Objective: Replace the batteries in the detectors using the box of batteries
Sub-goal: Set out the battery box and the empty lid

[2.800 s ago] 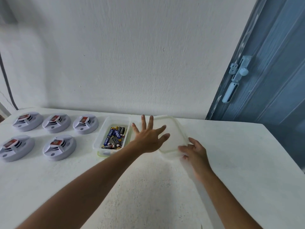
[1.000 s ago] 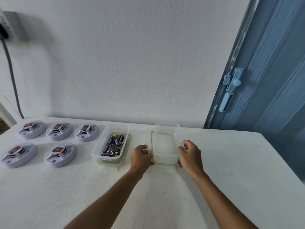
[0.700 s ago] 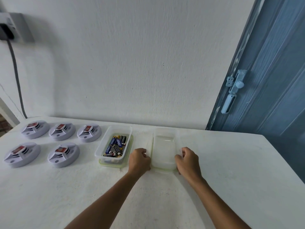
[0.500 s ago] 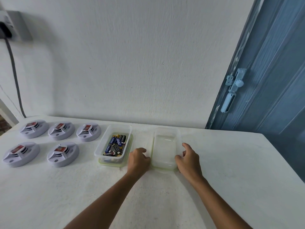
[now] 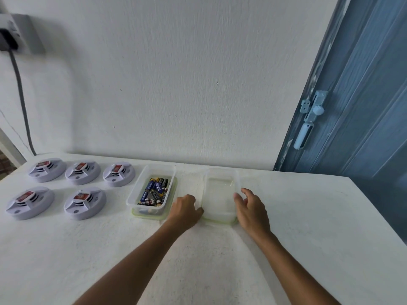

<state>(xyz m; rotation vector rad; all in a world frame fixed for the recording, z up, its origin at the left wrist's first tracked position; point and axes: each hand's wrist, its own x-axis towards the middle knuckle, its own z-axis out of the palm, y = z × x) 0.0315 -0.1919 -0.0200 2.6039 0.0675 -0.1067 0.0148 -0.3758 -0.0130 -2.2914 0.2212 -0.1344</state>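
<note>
Five round white detectors lie at the left, three in the back row (image 5: 82,173) and two in front (image 5: 84,203). The clear box of batteries (image 5: 152,190) stands open on its green-rimmed lid at the table's middle. To its right an empty clear container (image 5: 219,194) sits on a green-rimmed lid. My left hand (image 5: 184,210) rests on the table with curled fingers, its thumb at the container's near left corner. My right hand (image 5: 251,208) is by the container's right wall, fingers spread and loose, holding nothing.
The white table (image 5: 198,260) runs back to a white wall. A blue door with a latch (image 5: 310,119) stands at the right. A socket with a dark cable (image 5: 19,84) is on the wall at the far left.
Both hands set the empty container down on the table beside the battery box. My right hand has since let go and spread its fingers; my left hand has eased off the left side.
</note>
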